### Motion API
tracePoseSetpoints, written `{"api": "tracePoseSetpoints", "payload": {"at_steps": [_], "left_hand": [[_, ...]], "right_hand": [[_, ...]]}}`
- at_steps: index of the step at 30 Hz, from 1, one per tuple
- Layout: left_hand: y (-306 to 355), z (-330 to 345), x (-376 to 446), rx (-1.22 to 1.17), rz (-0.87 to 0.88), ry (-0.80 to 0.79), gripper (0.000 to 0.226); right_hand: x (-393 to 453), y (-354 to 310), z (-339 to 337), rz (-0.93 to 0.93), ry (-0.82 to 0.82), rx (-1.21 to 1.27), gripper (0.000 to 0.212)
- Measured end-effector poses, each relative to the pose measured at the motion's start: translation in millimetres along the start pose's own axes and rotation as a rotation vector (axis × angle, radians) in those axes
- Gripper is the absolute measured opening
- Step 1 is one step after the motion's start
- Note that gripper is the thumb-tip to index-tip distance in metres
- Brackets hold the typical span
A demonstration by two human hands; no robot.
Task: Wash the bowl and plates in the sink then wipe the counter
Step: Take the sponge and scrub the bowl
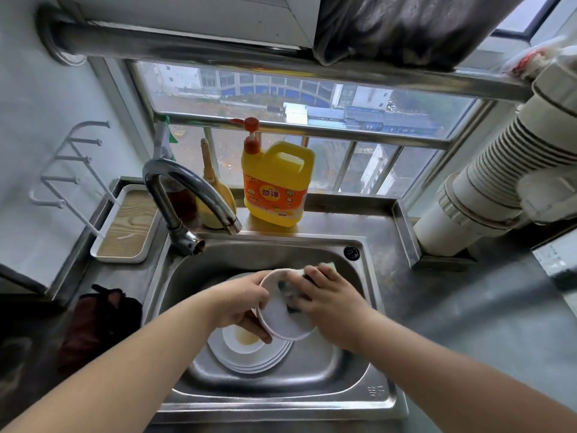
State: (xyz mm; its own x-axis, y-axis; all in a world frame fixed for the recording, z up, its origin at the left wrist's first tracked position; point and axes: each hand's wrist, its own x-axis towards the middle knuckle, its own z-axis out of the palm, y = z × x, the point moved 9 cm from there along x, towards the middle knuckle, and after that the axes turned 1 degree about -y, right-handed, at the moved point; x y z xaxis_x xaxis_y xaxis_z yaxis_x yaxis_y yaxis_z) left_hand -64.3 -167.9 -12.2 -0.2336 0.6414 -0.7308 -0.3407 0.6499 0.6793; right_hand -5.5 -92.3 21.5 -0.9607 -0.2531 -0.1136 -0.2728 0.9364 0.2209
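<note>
Steel tabletop runs left to right under a barred window; a grey corrugated pipe stands at far right.

Sink set into the tabletop, centre. Curved faucet at its far-left corner, spout arching right and toward the basin.

Yellow detergent bottle upright on the ledge behind the sink, red pump on top, nozzle pointing left. White tray with wood-grain floor lies left of the faucet, long axis running near to far. Dark red cloth bunched on the tabletop left of the sink.

Stack of white plates lies flat on the sink floor; a bowl with brownish residue sits on top of it, mouth up.

One white plate is held above the stack, tilted, its face turned up and to the right. Left hand grips its left rim, fingers curled under the plate, thumb over the edge. Right hand presses a sponge onto the plate face, fingers curled over the sponge; a pale green-edged corner shows past the fingertips at the far side.
</note>
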Motion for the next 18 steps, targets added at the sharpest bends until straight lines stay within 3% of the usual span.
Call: {"api": "tracePoseSetpoints", "payload": {"at_steps": [3,5,8,11,15,18], "left_hand": [[-11.8,3.8,4.8,-0.008,-0.011,0.112,0.052],[-17.7,4.5,4.2,-0.004,-0.036,0.163,0.046],[-20.6,-2.8,0.4,-0.041,-0.075,0.157,0.044],[-8.2,-10.4,-3.0,-0.088,-0.036,0.110,0.047],[-1.8,-13.0,-0.5,-0.213,0.129,0.255,0.061],[-17.9,1.2,1.0,-0.393,0.218,0.275,0.063]], "right_hand": [[-14.2,-14.6,9.1,0.289,-0.187,0.199,0.039],[-22.3,-27.0,14.9,0.333,-0.257,0.273,0.045],[-24.4,-29.5,11.0,0.271,-0.203,0.236,0.062],[-19.7,-19.2,12.1,0.301,-0.116,0.139,0.050],[-8.7,-9.9,-0.6,0.507,-0.007,0.197,0.043],[-3.0,-19.0,5.0,0.583,-0.002,0.309,0.035]]}}
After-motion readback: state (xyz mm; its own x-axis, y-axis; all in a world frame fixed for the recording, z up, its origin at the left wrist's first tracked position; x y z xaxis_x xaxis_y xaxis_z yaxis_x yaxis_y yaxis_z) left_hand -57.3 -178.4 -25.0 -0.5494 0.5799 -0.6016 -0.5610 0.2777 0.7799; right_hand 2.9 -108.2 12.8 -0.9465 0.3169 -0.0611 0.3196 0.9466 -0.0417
